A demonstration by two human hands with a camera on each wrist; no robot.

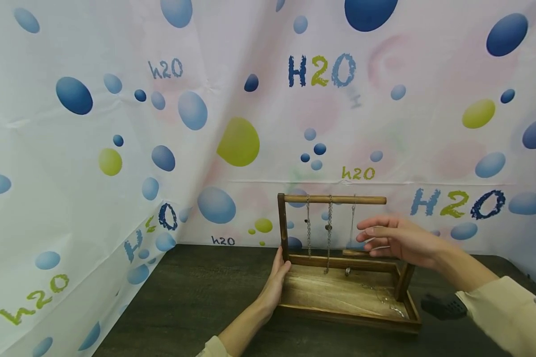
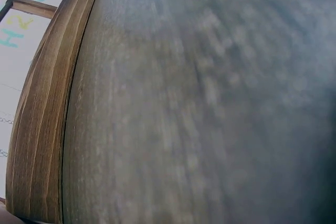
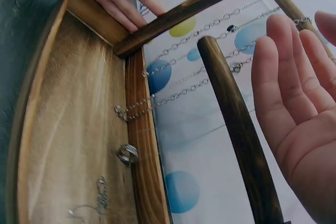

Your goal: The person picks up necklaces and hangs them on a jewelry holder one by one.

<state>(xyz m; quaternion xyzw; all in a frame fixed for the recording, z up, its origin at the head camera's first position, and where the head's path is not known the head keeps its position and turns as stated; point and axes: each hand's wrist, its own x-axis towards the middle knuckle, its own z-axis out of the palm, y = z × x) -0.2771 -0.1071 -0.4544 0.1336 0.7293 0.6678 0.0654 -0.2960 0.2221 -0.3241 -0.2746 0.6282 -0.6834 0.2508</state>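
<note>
A wooden jewelry stand has a tray base. Three silver chain necklaces hang from its upper bar; in the right wrist view their lower ends reach the tray's back wall. My left hand rests against the left end of the tray, fingers extended along the post's foot. Above the stand's right side my right hand is raised, fingers extended near the thin rightmost necklace. Its palm and fingers hold nothing. Beneath it runs a shorter lower bar.
In the tray lie a ring and thin silver chains. A black object sits on the dark table, right of the tray. Behind hangs a white sheet with blue and green dots. The tray's wooden side fills the left wrist view's edge.
</note>
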